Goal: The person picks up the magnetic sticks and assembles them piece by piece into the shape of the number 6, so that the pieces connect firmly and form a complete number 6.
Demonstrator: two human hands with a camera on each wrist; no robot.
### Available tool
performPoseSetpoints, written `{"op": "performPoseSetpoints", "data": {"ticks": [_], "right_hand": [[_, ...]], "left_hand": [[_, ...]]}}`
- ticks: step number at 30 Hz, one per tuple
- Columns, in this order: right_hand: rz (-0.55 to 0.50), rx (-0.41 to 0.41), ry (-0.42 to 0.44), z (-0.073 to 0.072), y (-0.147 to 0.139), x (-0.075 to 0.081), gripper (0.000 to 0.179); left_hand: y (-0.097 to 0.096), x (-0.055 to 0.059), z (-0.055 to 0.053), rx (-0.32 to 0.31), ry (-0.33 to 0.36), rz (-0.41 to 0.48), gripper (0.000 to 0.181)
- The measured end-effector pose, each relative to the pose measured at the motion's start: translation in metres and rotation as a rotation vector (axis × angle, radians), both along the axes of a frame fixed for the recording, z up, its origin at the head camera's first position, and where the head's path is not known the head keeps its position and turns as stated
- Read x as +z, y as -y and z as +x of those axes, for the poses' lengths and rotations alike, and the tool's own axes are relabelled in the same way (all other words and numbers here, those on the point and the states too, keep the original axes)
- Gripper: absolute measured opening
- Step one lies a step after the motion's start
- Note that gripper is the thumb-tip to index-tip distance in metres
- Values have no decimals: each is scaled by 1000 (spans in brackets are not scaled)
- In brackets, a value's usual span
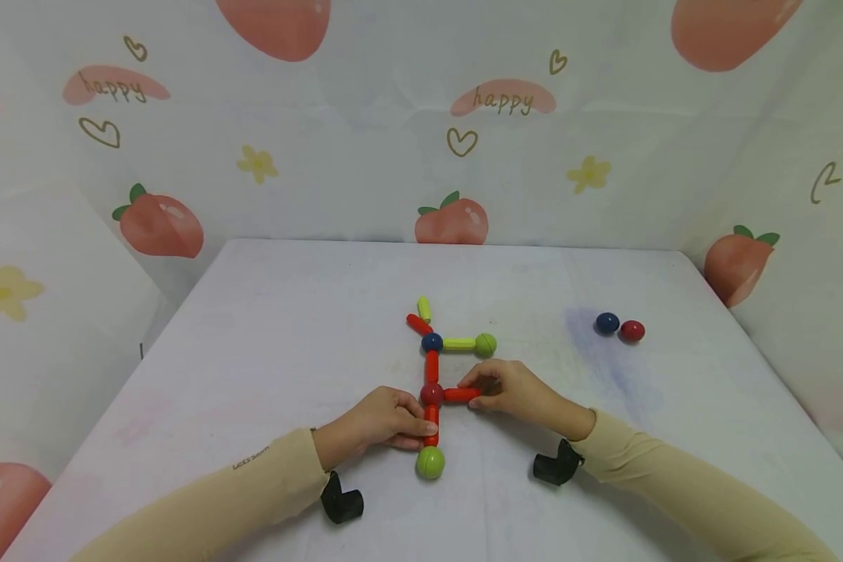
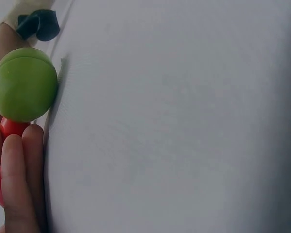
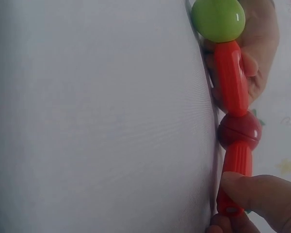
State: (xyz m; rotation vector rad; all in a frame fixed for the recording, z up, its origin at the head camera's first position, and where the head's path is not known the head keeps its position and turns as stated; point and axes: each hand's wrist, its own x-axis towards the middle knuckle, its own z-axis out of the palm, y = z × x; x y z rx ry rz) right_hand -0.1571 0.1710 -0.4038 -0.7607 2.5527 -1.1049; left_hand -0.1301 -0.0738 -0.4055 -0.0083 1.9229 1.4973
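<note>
A figure of rods and balls lies on the table in front of me. My left hand (image 1: 386, 419) pinches its lower red rod (image 3: 231, 77), which joins a green ball (image 1: 430, 463) to a red ball (image 1: 432, 393). My right hand (image 1: 516, 394) grips the red rod (image 1: 460, 395) that sticks out to the right of the red ball. Another red rod (image 1: 432, 367) runs up to a blue ball (image 1: 432, 343). From that ball a yellow-green rod (image 1: 459, 343) leads to a second green ball (image 1: 485, 345), and a short red rod (image 1: 417, 324) slants up left.
A yellow-green rod (image 1: 424, 309) lies at the figure's top end, close to the slanted red one. Apart at the right are a loose blue ball (image 1: 607, 323) and red ball (image 1: 632, 331). Black wrist mounts (image 1: 342, 499) hang under both sleeves. A fruit-print cloth (image 1: 365, 156) stands behind the table.
</note>
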Motion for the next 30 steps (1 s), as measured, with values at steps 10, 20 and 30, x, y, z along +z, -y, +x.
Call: {"op": "performPoseSetpoints", "data": {"ticks": [10,20,30], "right_hand": [[-15,5,5,0,0,1,25],[1,-5,29,-1,-1,1,25],[-4,8,17,-2,-1,-1,25]], "left_hand": [[5,6,-4,-54,-12,-29,22],[7,17,-25,23,-204,-170,36],[-2,20,-29,-42,-295,-151,22]]}}
